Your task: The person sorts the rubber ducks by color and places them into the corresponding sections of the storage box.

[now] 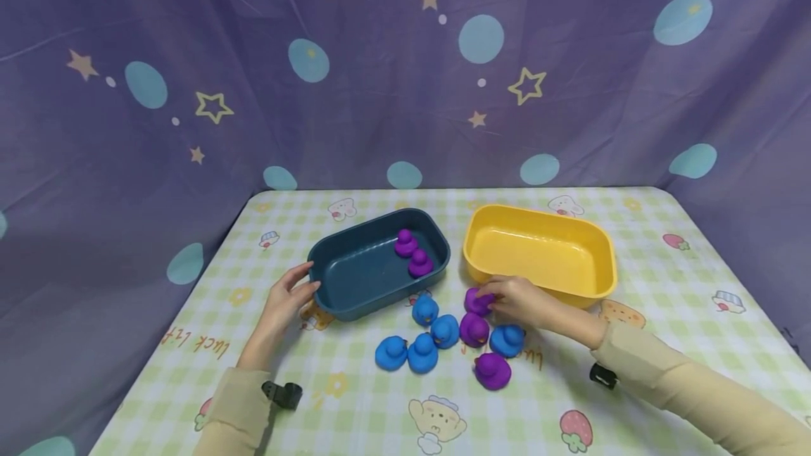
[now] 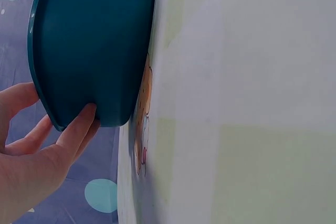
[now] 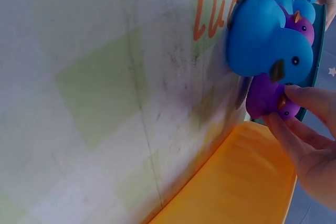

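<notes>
A dark blue tray (image 1: 355, 280) holds two purple ducks (image 1: 413, 254). My left hand (image 1: 288, 295) rests against its near left corner, fingers spread on the tray wall (image 2: 84, 66). Beside it stands an empty yellow tray (image 1: 538, 248). My right hand (image 1: 516, 300) pinches a purple duck (image 1: 476, 301) in front of the yellow tray; in the right wrist view the fingertips (image 3: 294, 124) close on this purple duck (image 3: 265, 98) next to a blue duck (image 3: 262, 38). Several blue ducks (image 1: 418, 343) and two more purple ducks (image 1: 491, 369) lie loose on the checked tablecloth.
The table (image 1: 665, 287) has a green checked cloth with cartoon prints and ends at a purple star-patterned curtain (image 1: 380, 76) behind. The yellow tray's rim (image 3: 247, 182) lies close under my right hand.
</notes>
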The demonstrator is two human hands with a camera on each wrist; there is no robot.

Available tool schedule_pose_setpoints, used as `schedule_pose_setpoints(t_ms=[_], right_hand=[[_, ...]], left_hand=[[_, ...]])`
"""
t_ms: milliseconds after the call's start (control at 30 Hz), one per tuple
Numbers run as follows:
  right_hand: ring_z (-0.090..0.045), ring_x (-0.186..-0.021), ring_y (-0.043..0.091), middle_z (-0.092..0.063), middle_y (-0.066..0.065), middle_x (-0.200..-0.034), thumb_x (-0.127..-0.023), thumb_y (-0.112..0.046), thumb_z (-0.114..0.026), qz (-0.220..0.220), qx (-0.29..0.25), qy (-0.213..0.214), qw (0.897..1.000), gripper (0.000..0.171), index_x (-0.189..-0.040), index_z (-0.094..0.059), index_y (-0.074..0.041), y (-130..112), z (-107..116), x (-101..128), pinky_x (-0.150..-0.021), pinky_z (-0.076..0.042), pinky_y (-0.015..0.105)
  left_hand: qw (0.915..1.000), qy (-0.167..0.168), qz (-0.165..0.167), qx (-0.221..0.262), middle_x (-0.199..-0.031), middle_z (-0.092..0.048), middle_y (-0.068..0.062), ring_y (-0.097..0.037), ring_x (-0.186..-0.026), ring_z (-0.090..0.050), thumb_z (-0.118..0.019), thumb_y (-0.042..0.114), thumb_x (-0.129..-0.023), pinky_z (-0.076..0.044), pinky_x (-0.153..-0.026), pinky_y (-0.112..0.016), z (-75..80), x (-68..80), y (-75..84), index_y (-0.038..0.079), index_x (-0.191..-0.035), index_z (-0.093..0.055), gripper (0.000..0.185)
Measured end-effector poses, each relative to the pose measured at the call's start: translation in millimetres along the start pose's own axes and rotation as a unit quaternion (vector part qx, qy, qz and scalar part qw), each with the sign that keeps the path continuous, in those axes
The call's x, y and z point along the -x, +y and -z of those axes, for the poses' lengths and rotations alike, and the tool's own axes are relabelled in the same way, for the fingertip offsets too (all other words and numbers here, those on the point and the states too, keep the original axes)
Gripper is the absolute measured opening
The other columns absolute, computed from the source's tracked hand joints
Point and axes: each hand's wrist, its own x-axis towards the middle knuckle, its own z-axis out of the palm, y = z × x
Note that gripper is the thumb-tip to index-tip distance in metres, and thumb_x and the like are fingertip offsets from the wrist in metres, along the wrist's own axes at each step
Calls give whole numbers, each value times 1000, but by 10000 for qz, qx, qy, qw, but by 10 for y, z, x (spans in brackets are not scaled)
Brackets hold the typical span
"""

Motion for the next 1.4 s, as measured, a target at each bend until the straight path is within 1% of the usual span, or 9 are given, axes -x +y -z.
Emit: schedule_pose_setpoints(t_ms=[167, 467, 667, 900, 1067, 1267, 1400], right_hand=[[-60, -82, 16, -62, 9, -95, -76, 1, -65, 60, 44, -45, 10000, 21, -97, -66, -4, -20, 19, 4, -72, -51, 26], [-60, -84, 19, -63, 10, -95, -75, 4, -65, 296, 126, 136, 9994, 21, -95, -66, -2, -54, 48, -34, -73, -51, 28], [-61, -85, 19, -63, 10, -95, -74, 5, -65, 358, 50, 175, 9992, 21, -94, -66, -1, -68, 66, -59, -73, -51, 27], [-61, -84, 19, -62, 10, -94, -73, 6, -67, 544, 57, 237, 9982, 22, -93, -66, -1, -68, 92, -70, -72, -51, 25], [-60, -83, 17, -62, 9, -94, -72, 6, -67, 689, 115, 314, 9971, 23, -93, -66, -2, -66, 122, -92, -71, -51, 24], [-60, -84, 17, -63, 9, -95, -72, 6, -67, 736, 41, 325, 9967, 24, -95, -66, -2, -99, 170, -138, -72, -51, 24], [-60, -84, 18, -63, 8, -94, -72, 5, -68, 765, 21, 409, 9962, 24, -95, -66, -2, -127, 212, -192, -72, -51, 25]], left_hand=[[9999, 16, 15, -100, -139, -31, -9, -27, -113, -47, -63, 36, -80, -47, -78, -19, 4, -6, -13, 14, -132, -40, 61], [9999, 7, -42, -102, -138, -31, -8, -24, -111, -49, -62, 33, -82, -47, -78, -18, 0, -25, -39, 14, -132, -40, 58], [10000, 5, -28, -68, -139, -31, -9, -24, -112, -49, -63, 35, -81, -47, -78, -18, -4, -19, -28, 14, -132, -39, 60], [9998, 35, 4, -183, -139, -30, -8, -25, -112, -49, -62, 35, -82, -47, -79, -20, -3, -22, -37, 15, -132, -39, 59], [9999, 40, -22, -166, -139, -30, -9, -26, -112, -48, -62, 35, -81, -47, -78, -19, -9, -19, -44, 15, -132, -39, 59], [9999, 41, 59, -147, -139, -31, -9, -23, -110, -50, -63, 36, -80, -47, -78, -18, -15, 2, -14, 15, -132, -40, 60], [9999, 12, 71, -117, -139, -30, -10, -24, -112, -49, -63, 36, -80, -47, -78, -18, -7, 0, 12, 14, -132, -39, 62]])
